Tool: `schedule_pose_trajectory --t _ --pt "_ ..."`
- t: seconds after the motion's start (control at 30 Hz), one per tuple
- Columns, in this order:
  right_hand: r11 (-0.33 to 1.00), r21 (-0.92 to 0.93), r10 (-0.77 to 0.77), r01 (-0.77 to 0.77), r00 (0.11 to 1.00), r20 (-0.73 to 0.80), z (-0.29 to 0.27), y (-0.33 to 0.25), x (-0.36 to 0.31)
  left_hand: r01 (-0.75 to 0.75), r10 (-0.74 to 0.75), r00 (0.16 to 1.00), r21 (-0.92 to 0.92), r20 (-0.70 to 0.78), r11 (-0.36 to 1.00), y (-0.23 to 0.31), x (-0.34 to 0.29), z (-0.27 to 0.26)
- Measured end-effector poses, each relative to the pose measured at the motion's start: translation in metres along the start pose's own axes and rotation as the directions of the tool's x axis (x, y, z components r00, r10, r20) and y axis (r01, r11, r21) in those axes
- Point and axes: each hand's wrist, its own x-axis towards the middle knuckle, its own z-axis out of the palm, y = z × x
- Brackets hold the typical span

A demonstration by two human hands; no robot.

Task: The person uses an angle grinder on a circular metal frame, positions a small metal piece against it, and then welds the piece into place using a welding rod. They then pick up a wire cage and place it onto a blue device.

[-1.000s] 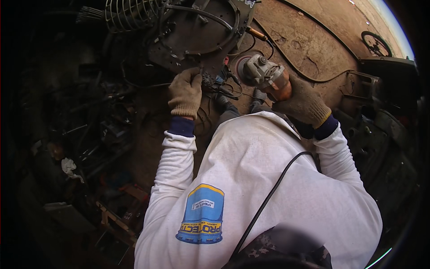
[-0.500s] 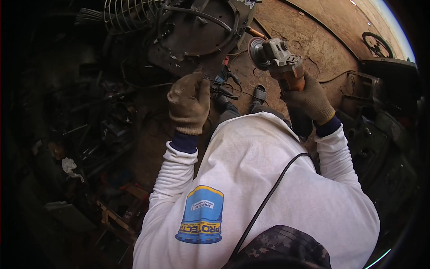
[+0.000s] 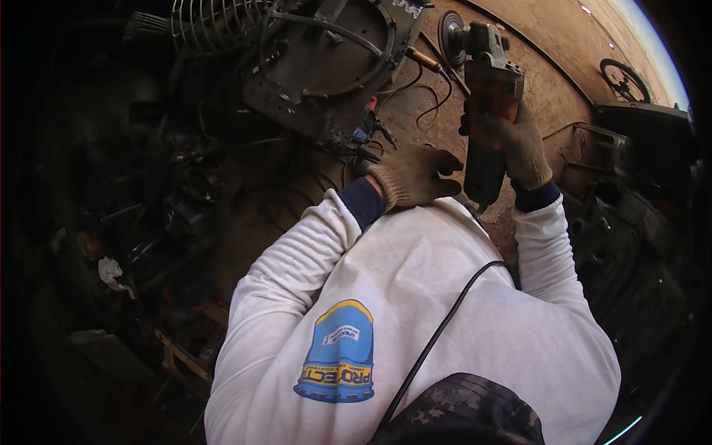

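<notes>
An angle grinder (image 3: 495, 89) with a round disc (image 3: 451, 39) at its head is gripped around the body by my gloved right hand (image 3: 525, 144). The disc end points up and away from me. My gloved left hand (image 3: 419, 175) is in front of my shirt, fingers apart and reaching toward the grinder's dark rear end, with a gap between them. Nothing shows in the left hand. Ahead and to the left, a dark metal plate (image 3: 326, 70) carries a bent metal ring (image 3: 341, 27).
A round wire guard (image 3: 215, 26) stands at the far left beside the plate. An orange-handled tool (image 3: 424, 59) with a cable lies past the plate's right edge. Dark scrap crowds the left side. A metal frame (image 3: 604, 148) stands at the right, with a wheel (image 3: 624, 80) farther off.
My left hand has moved right, from beside the metal plate toward the grinder, its fingers opening out. The grinder has risen and turned more upright in my right hand.
</notes>
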Motion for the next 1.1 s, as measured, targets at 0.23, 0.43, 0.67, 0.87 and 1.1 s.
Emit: schedule_pose_trajectory --t 0.23,0.43,0.67,0.87,1.1 --pt "0.982 0.161 -0.099 0.1 0.995 -0.014 0.008 -0.003 0.006 -0.085 0.111 0.993 -0.365 0.051 0.927 0.017 0.022 -0.01" --pt "0.975 0.168 -0.142 0.145 0.989 -0.026 0.022 -0.008 0.012 -0.263 0.259 0.964 -0.286 -0.054 0.921 -0.009 0.052 0.015" --pt "0.969 0.196 -0.153 0.15 0.988 0.0 0.024 -0.001 0.01 -0.124 0.101 0.969 -0.091 -0.226 0.988 0.019 0.036 0.002" --pt "0.939 0.301 -0.161 0.168 0.986 -0.049 0.027 0.009 0.009 -0.078 0.06 0.951 -0.05 -0.303 0.996 0.027 0.03 -0.01" --pt "0.991 -0.084 -0.123 0.1 0.931 -0.345 0.031 0.053 0.025 0.153 -0.142 0.924 0.002 -0.355 0.988 0.023 0.026 -0.008"
